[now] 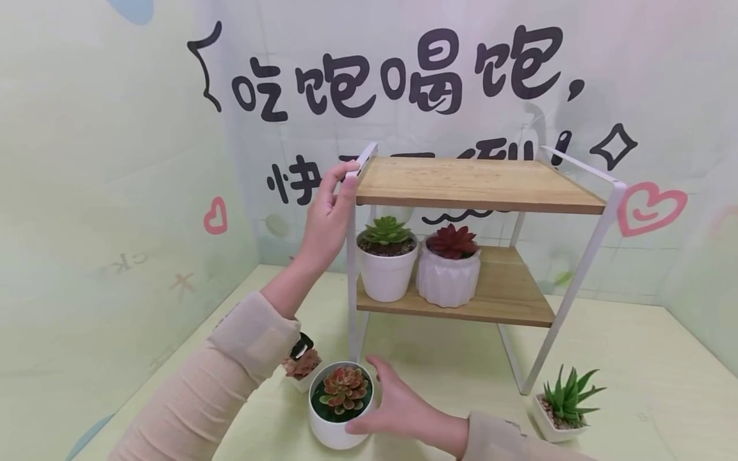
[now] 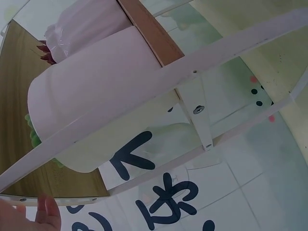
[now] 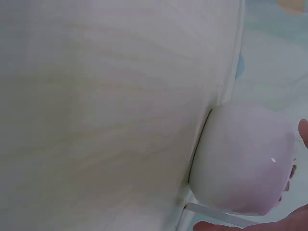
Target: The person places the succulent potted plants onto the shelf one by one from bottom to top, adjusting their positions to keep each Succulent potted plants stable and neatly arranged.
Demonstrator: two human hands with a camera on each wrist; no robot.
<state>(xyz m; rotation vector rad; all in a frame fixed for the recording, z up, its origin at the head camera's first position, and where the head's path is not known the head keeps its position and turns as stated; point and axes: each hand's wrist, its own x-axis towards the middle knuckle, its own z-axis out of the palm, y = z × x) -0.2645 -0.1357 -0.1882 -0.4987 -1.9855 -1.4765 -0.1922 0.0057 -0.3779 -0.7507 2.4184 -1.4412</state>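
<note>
My left hand point(image 1: 328, 218) grips the upper left corner of a two-tier wooden shelf point(image 1: 478, 182) with a white metal frame; its fingertips show at the board's edge in the left wrist view. My right hand point(image 1: 403, 406) is spread beside a round white pot point(image 1: 337, 435) holding a reddish-green succulent point(image 1: 344, 389). Thumb and fingers stand around the pot's right side without closing on it; in the right wrist view a gap shows between the fingers and the pot point(image 3: 245, 159). That pot stands on the table near the shelf's front left leg.
On the lower tier stand a white pot with a green succulent point(image 1: 387, 275) and a ribbed white pot with a red succulent point(image 1: 448, 282). A small pinkish succulent point(image 1: 302, 365) is partly behind the left sleeve. A spiky green plant point(image 1: 567, 400) in a square pot stands at right.
</note>
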